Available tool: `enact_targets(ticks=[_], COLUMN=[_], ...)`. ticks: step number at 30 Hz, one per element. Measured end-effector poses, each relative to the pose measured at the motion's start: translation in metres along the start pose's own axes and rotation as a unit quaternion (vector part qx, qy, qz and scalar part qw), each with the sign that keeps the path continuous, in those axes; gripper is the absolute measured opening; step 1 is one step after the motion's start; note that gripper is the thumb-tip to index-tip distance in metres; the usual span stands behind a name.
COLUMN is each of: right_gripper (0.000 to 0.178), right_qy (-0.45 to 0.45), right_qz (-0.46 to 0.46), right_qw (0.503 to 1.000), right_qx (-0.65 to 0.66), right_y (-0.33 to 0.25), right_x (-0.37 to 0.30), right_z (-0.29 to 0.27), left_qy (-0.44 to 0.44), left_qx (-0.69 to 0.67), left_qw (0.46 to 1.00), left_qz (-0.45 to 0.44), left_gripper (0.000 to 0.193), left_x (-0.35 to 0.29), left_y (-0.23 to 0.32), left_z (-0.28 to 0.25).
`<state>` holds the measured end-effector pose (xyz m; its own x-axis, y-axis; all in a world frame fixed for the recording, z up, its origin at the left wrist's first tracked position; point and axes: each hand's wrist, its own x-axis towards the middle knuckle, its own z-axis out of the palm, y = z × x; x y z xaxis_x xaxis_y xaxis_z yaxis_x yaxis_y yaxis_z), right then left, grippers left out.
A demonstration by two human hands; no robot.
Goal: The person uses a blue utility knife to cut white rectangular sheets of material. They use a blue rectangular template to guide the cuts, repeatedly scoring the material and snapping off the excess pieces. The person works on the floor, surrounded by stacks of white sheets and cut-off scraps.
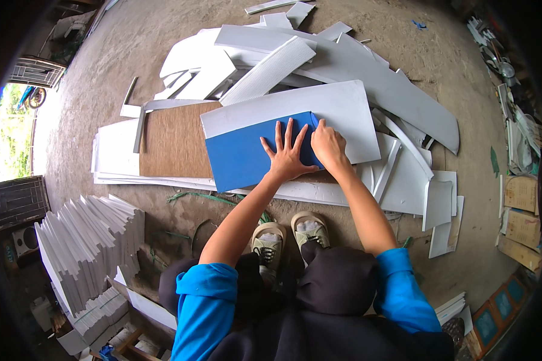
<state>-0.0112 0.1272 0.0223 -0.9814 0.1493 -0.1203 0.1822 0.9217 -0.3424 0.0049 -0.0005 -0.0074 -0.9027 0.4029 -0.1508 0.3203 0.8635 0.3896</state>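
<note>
In the head view, we look down on a rough grey-brown concrete floor point(457, 57) with a low heap of loose white flat panels point(397, 99) on it. On the near side of the heap, we locate a flat, smooth, four-sided blue sheet point(238, 155). It lies on a larger white rectangular panel point(343, 105) with rounded corners, covering that panel's near left portion and leaving the far and right portions exposed.

We note the left hand point(286, 155) open and flat on the blue sheet, fingers spread and pointing away from the body, thumb extended to the right. We note the right hand point(329, 143) curled into a loose fist just beside it, at the right edge of the blue sheet. We cannot tell whether its fingers enclose anything, as their inner side is hidden.

To the left of the blue sheet, we identify a brown wood-grained board point(174, 141) resting on white panels, its right part passing beneath the larger white panel. A ribbed white strip point(268, 70) lies slantwise on the heap beyond.

Below the work area, we see two pale green shoes point(268, 245) on the floor, with green strands point(208, 196) near them. At lower left, we find a row of thin white panels stacked on edge point(93, 243). At far right, we find brown cardboard boxes point(522, 228) piled together.
</note>
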Motion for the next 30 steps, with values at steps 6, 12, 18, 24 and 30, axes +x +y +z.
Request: enact_targets(ticks=[6,12,18,24,30], right_gripper=[0.032,0.030,0.028,0.025,0.026], right_qy=[-0.037,-0.123,-0.085,-0.130,-0.140], right_qz=[-0.004,0.018,-0.004,0.050,0.045], right_qw=[0.999,0.992,0.996,0.990,0.987], right_qx=[-0.008,0.020,0.002,0.033,0.060], right_y=[-0.003,0.001,-0.004,-0.005,0.018], right_x=[0.005,0.026,0.028,0.015,-0.041], right_z=[-0.002,-0.001,0.001,-0.001,0.010], left_qy=[-0.024,-0.034,0.002,0.000,0.014], left_qx=[0.017,0.045,0.037,0.053,0.043], left_qw=[1.000,0.998,0.999,0.999,0.999], left_qz=[0.002,0.002,0.004,-0.002,-0.005], left_gripper=[0.113,0.114,0.117,0.117,0.117], left_x=[0.000,-0.001,-0.001,-0.002,-0.003], left_y=[-0.001,0.003,0.002,0.003,0.006], left_z=[-0.003,-0.006,-0.001,-0.001,-0.004])
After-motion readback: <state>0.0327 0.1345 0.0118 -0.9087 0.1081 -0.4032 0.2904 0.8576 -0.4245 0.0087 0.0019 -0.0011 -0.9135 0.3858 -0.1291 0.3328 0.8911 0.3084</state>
